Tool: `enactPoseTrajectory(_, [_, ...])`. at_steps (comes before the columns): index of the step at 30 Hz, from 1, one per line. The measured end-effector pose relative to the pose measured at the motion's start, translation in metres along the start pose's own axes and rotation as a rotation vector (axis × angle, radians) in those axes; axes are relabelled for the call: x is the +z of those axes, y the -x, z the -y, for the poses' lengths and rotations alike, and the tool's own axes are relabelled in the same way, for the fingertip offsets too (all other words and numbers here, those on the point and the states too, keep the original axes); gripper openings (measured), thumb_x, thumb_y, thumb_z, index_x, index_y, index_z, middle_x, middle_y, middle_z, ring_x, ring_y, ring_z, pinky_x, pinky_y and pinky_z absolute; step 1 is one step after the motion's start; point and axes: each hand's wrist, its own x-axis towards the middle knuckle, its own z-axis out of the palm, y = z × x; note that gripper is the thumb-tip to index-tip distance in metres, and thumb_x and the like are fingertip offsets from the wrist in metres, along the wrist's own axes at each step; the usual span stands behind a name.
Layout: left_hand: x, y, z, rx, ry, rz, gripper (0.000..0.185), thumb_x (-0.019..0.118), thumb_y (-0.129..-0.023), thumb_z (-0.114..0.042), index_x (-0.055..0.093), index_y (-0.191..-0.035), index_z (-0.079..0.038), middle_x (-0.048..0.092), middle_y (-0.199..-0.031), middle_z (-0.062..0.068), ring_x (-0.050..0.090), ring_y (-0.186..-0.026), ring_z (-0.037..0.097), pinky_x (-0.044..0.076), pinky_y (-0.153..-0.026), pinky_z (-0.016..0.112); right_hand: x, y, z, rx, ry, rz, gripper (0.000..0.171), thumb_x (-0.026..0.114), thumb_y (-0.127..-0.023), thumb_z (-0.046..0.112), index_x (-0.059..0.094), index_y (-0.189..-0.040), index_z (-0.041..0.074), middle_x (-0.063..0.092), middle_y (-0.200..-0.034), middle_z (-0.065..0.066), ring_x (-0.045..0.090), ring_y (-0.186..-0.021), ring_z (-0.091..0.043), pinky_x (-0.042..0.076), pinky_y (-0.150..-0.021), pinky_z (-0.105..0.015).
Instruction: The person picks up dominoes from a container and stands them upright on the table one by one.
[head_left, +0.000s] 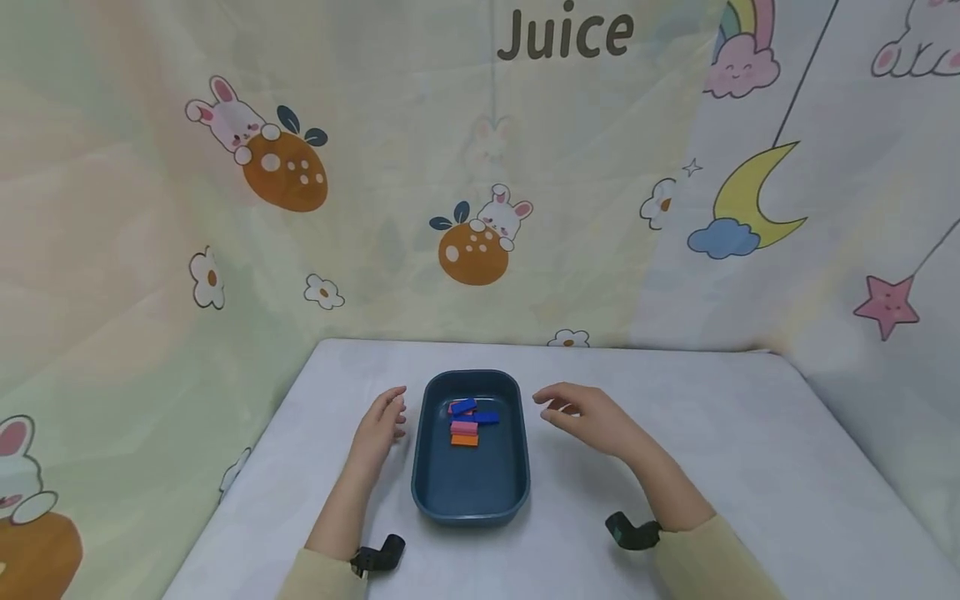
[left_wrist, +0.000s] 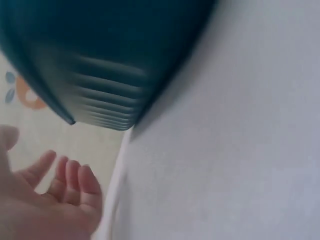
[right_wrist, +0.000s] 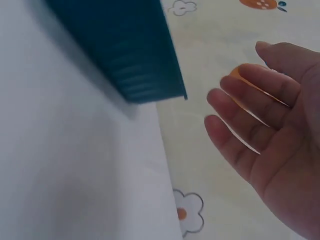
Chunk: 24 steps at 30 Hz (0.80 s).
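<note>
A dark blue tray (head_left: pixel 470 492) sits on the white table (head_left: pixel 750 467) in front of me. Several small flat blocks lie in its far half: two blue blocks (head_left: pixel 474 412), a pink block (head_left: pixel 464 427) and an orange block (head_left: pixel 464 440). My left hand (head_left: pixel 382 421) hovers just left of the tray, fingers relaxed, holding nothing. My right hand (head_left: pixel 581 412) hovers to the tray's right, fingers loosely extended and empty. The left wrist view shows the tray's outer wall (left_wrist: pixel 100 65) and my open left hand (left_wrist: pixel 50 200). The right wrist view shows the tray's wall (right_wrist: pixel 125 55) and my open right hand (right_wrist: pixel 265 135).
A cartoon-printed cloth backdrop (head_left: pixel 450 167) with rabbits, flowers and the word "Juice" surrounds the table on three sides. Black wrist mounts (head_left: pixel 378 554) sit on both forearms. The table's far edge lies just behind the tray.
</note>
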Motion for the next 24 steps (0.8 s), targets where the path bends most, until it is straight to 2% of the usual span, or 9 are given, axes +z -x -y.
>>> enactPoseTrajectory(3, [0.001, -0.003, 0.01, -0.021, 0.137, 0.045, 0.045, 0.04, -0.106, -0.037, 0.043, -0.147, -0.018, 0.053, -0.108, 0.013, 0.055, -0.082, 0.019, 0.05, -0.068, 0.028, 0.001, -0.023, 0.008, 0.032, -0.091, 0.07, 0.03, 0.062, -0.097, 0.035, 0.066, -0.124, 0.025, 0.067, -0.12, 0.007, 0.064, -0.104, -0.013, 0.053, -0.091, -0.04])
enactPoseTrajectory(5, [0.003, -0.004, 0.015, -0.02, 0.199, 0.08, 0.044, 0.04, -0.106, -0.032, 0.041, -0.148, -0.016, 0.051, -0.098, 0.01, 0.052, -0.075, 0.017, 0.047, -0.062, 0.027, 0.003, -0.038, 0.012, 0.048, -0.141, 0.121, 0.031, 0.062, -0.096, 0.038, 0.066, -0.124, 0.025, 0.066, -0.123, 0.005, 0.064, -0.104, -0.014, 0.053, -0.093, -0.042])
enactPoseTrajectory(9, [0.006, -0.003, 0.02, 0.015, 0.163, 0.114, 0.042, 0.044, -0.105, -0.031, 0.045, -0.145, -0.022, 0.054, -0.089, 0.006, 0.051, -0.071, 0.018, 0.046, -0.061, 0.028, 0.011, -0.067, 0.02, 0.047, -0.222, 0.201, 0.033, 0.064, -0.094, 0.041, 0.065, -0.124, 0.026, 0.065, -0.128, -0.002, 0.066, -0.107, -0.022, 0.051, -0.097, -0.043])
enactPoseTrajectory(13, [0.007, -0.001, 0.023, 0.03, 0.14, 0.106, 0.04, 0.053, -0.101, -0.032, 0.05, -0.141, -0.029, 0.056, -0.091, 0.006, 0.053, -0.074, 0.02, 0.047, -0.064, 0.029, 0.027, -0.093, 0.026, 0.025, -0.262, 0.266, 0.037, 0.064, -0.094, 0.038, 0.064, -0.127, 0.021, 0.064, -0.13, -0.009, 0.067, -0.11, -0.03, 0.053, -0.096, -0.04])
enactPoseTrajectory(19, [0.009, 0.001, 0.026, 0.025, 0.186, 0.169, 0.045, 0.062, -0.097, -0.032, 0.051, -0.14, -0.031, 0.059, -0.102, 0.01, 0.055, -0.077, 0.02, 0.047, -0.067, 0.028, 0.055, -0.121, 0.033, 0.022, -0.197, 0.341, 0.035, 0.063, -0.096, 0.025, 0.064, -0.13, 0.016, 0.065, -0.129, -0.004, 0.066, -0.103, -0.018, 0.054, -0.092, -0.038])
enactPoseTrajectory(24, [0.008, 0.002, 0.026, 0.04, 0.167, 0.185, 0.044, 0.062, -0.098, -0.027, 0.052, -0.14, -0.033, 0.06, -0.105, 0.014, 0.053, -0.076, 0.02, 0.045, -0.067, 0.028, 0.074, -0.132, 0.034, 0.076, -0.103, 0.334, 0.034, 0.064, -0.095, 0.025, 0.065, -0.129, 0.023, 0.067, -0.121, 0.001, 0.065, -0.092, -0.018, 0.053, -0.09, -0.042])
